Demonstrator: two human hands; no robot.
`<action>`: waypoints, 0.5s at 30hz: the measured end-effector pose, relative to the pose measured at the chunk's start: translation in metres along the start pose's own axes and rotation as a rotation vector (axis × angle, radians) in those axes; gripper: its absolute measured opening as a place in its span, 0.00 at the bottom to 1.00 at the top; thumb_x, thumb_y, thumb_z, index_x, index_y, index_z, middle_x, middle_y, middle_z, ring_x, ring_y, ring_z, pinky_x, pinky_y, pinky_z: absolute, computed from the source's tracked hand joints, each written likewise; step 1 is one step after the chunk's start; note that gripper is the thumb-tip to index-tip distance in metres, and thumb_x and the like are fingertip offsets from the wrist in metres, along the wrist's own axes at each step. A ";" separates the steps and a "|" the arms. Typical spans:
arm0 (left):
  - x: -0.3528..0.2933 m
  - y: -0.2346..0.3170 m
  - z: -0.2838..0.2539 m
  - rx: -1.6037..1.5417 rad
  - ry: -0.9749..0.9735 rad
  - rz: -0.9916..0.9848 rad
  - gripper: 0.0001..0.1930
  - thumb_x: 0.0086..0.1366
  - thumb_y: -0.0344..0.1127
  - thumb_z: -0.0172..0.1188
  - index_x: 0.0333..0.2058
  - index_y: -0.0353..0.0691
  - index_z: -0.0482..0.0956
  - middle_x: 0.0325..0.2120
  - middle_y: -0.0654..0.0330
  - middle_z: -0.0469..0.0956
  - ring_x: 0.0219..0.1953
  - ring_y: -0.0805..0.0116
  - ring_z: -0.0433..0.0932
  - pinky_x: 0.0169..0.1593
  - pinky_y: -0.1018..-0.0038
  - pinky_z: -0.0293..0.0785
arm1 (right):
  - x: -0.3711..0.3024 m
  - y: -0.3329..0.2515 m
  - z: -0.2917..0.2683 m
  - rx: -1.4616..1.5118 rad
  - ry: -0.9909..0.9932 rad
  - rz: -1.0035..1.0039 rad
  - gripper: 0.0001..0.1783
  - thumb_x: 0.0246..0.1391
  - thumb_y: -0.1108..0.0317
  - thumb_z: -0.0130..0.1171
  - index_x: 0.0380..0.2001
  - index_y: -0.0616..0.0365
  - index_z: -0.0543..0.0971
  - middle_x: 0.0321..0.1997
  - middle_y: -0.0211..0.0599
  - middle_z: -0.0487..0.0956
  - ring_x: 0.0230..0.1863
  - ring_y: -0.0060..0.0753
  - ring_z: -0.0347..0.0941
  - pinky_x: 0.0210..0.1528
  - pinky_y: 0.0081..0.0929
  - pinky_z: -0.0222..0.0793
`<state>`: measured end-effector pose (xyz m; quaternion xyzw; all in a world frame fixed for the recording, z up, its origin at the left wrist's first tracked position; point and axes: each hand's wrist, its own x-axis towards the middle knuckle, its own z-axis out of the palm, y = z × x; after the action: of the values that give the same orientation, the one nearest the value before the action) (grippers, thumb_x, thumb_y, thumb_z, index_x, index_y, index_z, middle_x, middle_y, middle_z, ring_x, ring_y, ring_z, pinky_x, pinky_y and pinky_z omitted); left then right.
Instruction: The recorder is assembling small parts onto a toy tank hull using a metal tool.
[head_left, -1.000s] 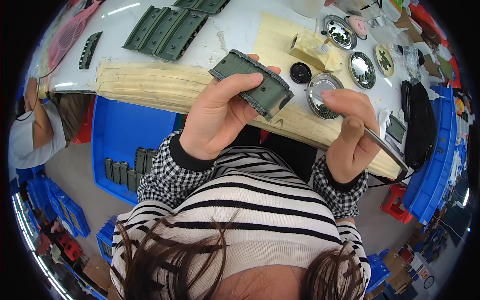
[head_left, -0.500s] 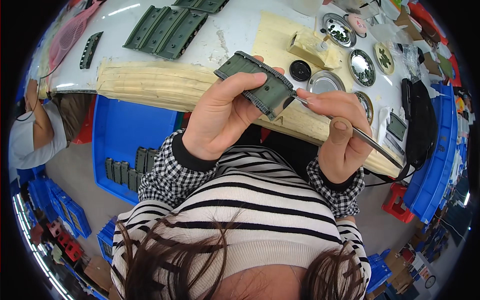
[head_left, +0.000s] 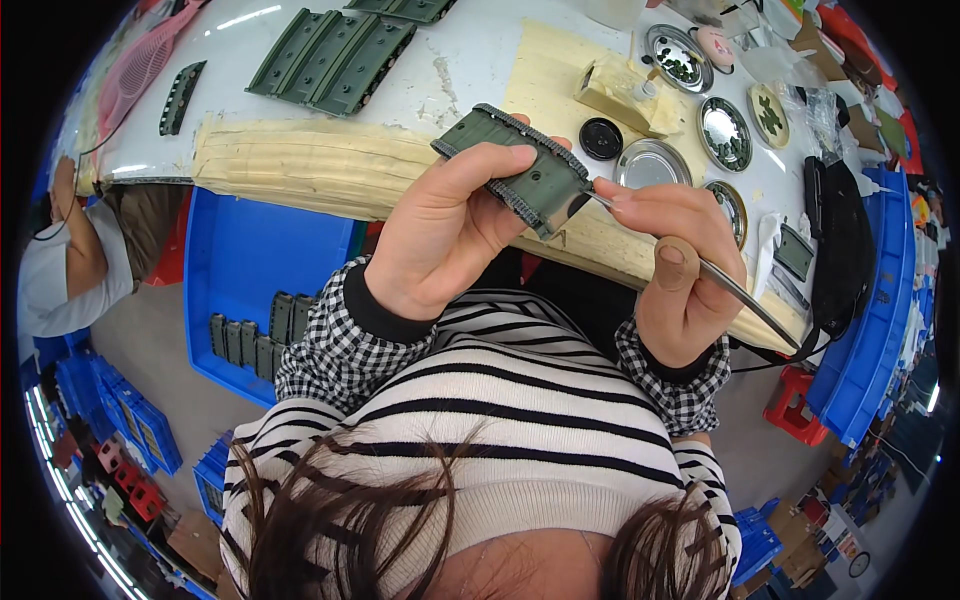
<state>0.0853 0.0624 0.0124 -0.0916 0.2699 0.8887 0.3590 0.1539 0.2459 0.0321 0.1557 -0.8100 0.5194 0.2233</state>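
Between the thumb and fingers of my left hand (head_left: 450, 220) is a green toy tank hull (head_left: 545, 180) with dark tracks along both long sides. It is held tilted above the table's front edge. My right hand (head_left: 690, 260) grips slim metal tweezers (head_left: 745, 295), a brown finger cover on its thumb. The tweezers' tip meets the near right end of the hull; whether a small part sits in the tip cannot be made out.
Small green parts lie in metal dishes (head_left: 724, 134) at the right, by a yellow block with a bottle (head_left: 630, 95). More green hulls (head_left: 335, 65) stand far left. A blue bin (head_left: 235, 250) below the table holds several hulls. Another person (head_left: 80, 250) is at the left.
The tweezers' rear end has dipped slightly as my right hand shifts a little. The hull and my left hand stay almost where they were.
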 end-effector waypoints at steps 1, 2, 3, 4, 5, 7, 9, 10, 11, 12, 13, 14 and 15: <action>0.000 0.000 0.000 -0.009 -0.003 -0.010 0.18 0.63 0.27 0.54 0.51 0.35 0.64 0.49 0.48 0.71 0.51 0.63 0.74 0.52 0.68 0.76 | 0.000 -0.001 0.000 -0.018 -0.009 0.000 0.08 0.56 0.75 0.54 0.36 0.64 0.80 0.37 0.44 0.78 0.37 0.36 0.77 0.40 0.25 0.72; 0.000 0.000 0.000 -0.017 -0.007 -0.020 0.18 0.63 0.27 0.53 0.51 0.35 0.64 0.49 0.48 0.71 0.51 0.63 0.74 0.52 0.68 0.76 | 0.001 -0.004 -0.001 -0.044 -0.022 -0.002 0.07 0.56 0.76 0.54 0.36 0.64 0.80 0.36 0.44 0.78 0.37 0.36 0.77 0.40 0.25 0.73; 0.000 0.000 0.000 -0.025 -0.012 -0.031 0.17 0.63 0.27 0.53 0.51 0.35 0.64 0.49 0.48 0.71 0.51 0.63 0.74 0.52 0.69 0.76 | 0.002 -0.006 -0.002 -0.070 -0.033 -0.003 0.07 0.55 0.77 0.54 0.36 0.64 0.80 0.36 0.44 0.78 0.37 0.36 0.77 0.39 0.24 0.73; 0.000 0.000 0.000 -0.027 -0.014 -0.033 0.17 0.63 0.27 0.53 0.51 0.35 0.64 0.49 0.48 0.71 0.51 0.62 0.74 0.52 0.69 0.76 | 0.001 -0.006 -0.002 -0.075 -0.031 -0.001 0.07 0.55 0.77 0.55 0.36 0.64 0.80 0.36 0.44 0.78 0.37 0.36 0.78 0.39 0.24 0.73; 0.001 0.000 0.000 -0.029 -0.017 -0.034 0.17 0.64 0.27 0.53 0.50 0.35 0.64 0.49 0.48 0.71 0.51 0.62 0.74 0.52 0.69 0.76 | 0.001 -0.007 -0.001 -0.079 -0.029 0.002 0.07 0.55 0.77 0.55 0.36 0.64 0.80 0.36 0.44 0.78 0.37 0.36 0.78 0.39 0.24 0.73; 0.001 -0.001 0.000 -0.035 -0.006 -0.033 0.16 0.64 0.27 0.53 0.50 0.35 0.64 0.49 0.48 0.71 0.51 0.62 0.75 0.53 0.69 0.76 | 0.000 -0.007 0.000 -0.093 -0.026 0.007 0.07 0.55 0.77 0.55 0.36 0.64 0.80 0.37 0.44 0.78 0.38 0.36 0.78 0.39 0.24 0.73; 0.001 -0.003 0.000 -0.044 0.016 -0.028 0.16 0.64 0.27 0.53 0.50 0.36 0.64 0.49 0.48 0.71 0.51 0.62 0.75 0.53 0.69 0.76 | 0.000 -0.008 0.001 -0.117 -0.025 0.011 0.07 0.55 0.77 0.55 0.36 0.64 0.79 0.38 0.45 0.78 0.38 0.36 0.78 0.39 0.24 0.74; 0.001 -0.003 -0.001 -0.042 0.010 -0.022 0.16 0.64 0.27 0.53 0.50 0.36 0.65 0.49 0.48 0.71 0.51 0.62 0.75 0.53 0.68 0.76 | 0.000 -0.008 0.000 -0.136 -0.033 0.006 0.07 0.55 0.76 0.55 0.36 0.64 0.79 0.39 0.45 0.78 0.39 0.36 0.78 0.40 0.24 0.74; 0.000 -0.004 -0.001 -0.039 0.004 -0.015 0.16 0.64 0.27 0.53 0.50 0.36 0.65 0.49 0.48 0.71 0.51 0.62 0.75 0.53 0.68 0.76 | -0.001 -0.009 0.000 -0.155 -0.040 0.000 0.07 0.55 0.76 0.55 0.36 0.64 0.79 0.40 0.46 0.79 0.39 0.37 0.78 0.40 0.25 0.74; 0.000 -0.004 -0.001 -0.034 -0.002 -0.009 0.16 0.64 0.27 0.53 0.50 0.36 0.65 0.49 0.47 0.71 0.51 0.62 0.75 0.53 0.68 0.76 | -0.001 -0.010 0.000 -0.173 -0.044 -0.006 0.07 0.55 0.76 0.56 0.36 0.64 0.79 0.41 0.46 0.79 0.39 0.37 0.78 0.40 0.25 0.74; 0.000 -0.004 -0.001 -0.047 -0.016 -0.012 0.16 0.64 0.27 0.53 0.50 0.37 0.65 0.50 0.47 0.71 0.51 0.61 0.75 0.53 0.67 0.76 | -0.002 -0.009 0.000 -0.167 -0.036 -0.019 0.07 0.55 0.75 0.56 0.37 0.64 0.79 0.41 0.46 0.79 0.40 0.37 0.78 0.40 0.25 0.74; 0.000 -0.004 -0.001 -0.059 -0.030 -0.015 0.16 0.64 0.27 0.53 0.50 0.37 0.65 0.50 0.48 0.71 0.51 0.61 0.75 0.53 0.67 0.75 | -0.004 -0.008 0.000 -0.162 -0.028 -0.033 0.07 0.55 0.75 0.56 0.38 0.63 0.79 0.42 0.47 0.79 0.40 0.38 0.78 0.41 0.25 0.74; 0.000 -0.005 -0.001 -0.072 -0.047 -0.018 0.16 0.64 0.27 0.53 0.50 0.37 0.66 0.50 0.48 0.71 0.51 0.61 0.75 0.53 0.67 0.75 | -0.005 -0.008 0.001 -0.158 -0.020 -0.049 0.08 0.55 0.75 0.56 0.38 0.63 0.79 0.43 0.47 0.78 0.40 0.38 0.78 0.41 0.25 0.74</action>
<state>0.0882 0.0649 0.0096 -0.0862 0.2285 0.8965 0.3697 0.1620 0.2420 0.0348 0.1623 -0.8466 0.4467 0.2394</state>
